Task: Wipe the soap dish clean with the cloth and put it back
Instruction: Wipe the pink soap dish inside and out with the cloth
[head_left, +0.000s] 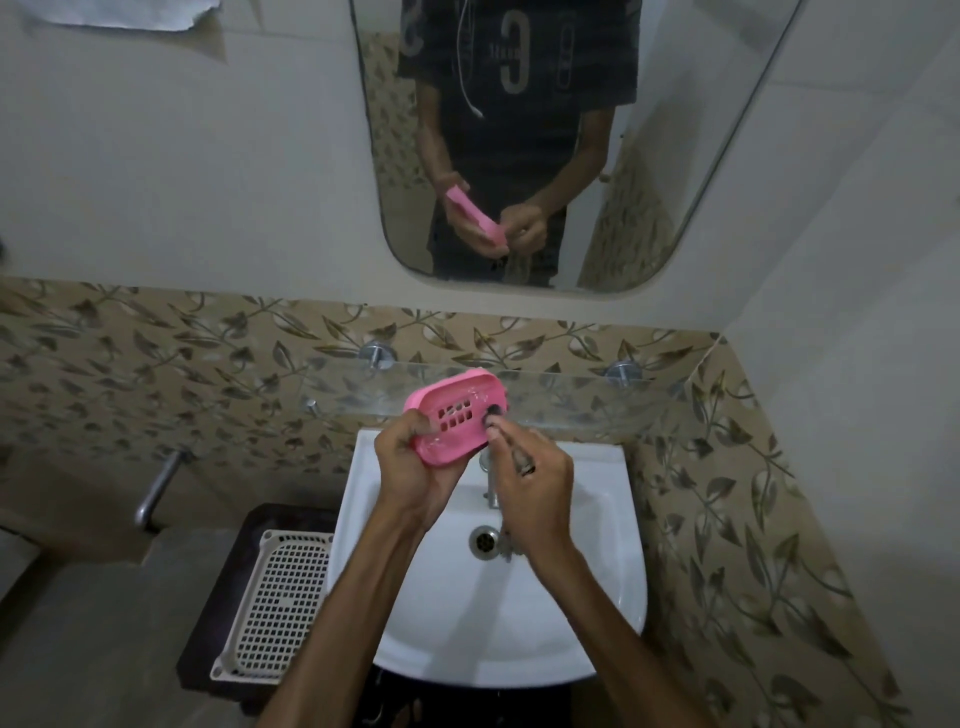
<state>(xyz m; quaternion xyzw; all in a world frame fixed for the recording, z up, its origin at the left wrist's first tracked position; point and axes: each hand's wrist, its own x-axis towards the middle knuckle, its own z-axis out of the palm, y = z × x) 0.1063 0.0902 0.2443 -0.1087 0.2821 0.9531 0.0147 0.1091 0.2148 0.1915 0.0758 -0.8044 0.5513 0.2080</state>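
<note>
A pink soap dish (457, 415) with drain slots is held tilted above the white sink (587, 571), its inside facing me. My left hand (410, 473) grips its lower left end. My right hand (535, 488) holds a dark cloth (492, 414) bunched at the fingertips and presses it against the dish's right inner side. White soap residue shows inside the dish. A strand of the cloth hangs below my right hand toward the drain.
A glass shelf (571, 400) on two metal brackets runs behind the dish. The sink tap (491, 483) stands under my hands. A white plastic basket (280, 603) rests on a dark stool at the left. A mirror (675, 171) hangs above.
</note>
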